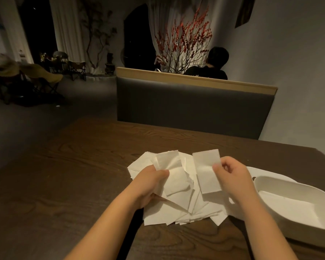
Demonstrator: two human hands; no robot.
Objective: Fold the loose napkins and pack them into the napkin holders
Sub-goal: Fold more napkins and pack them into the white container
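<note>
On table [64, 166]: loose napkin pile [176, 209], both hands on paper.
Left hand [150, 182] fingers curled, pinching a napkin [174, 177] above pile. Right hand [233, 177] pinches folded strip [206, 171] between thumb and fingers. White holder [298, 218] just right of pile, open side up.

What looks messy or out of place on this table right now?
The napkins lie in a loose, overlapping pile on the table, corners pointing all ways, some creased. The left hand grips one napkin and the right hand pinches a folded napkin. The holder beside them holds few or none.
</note>
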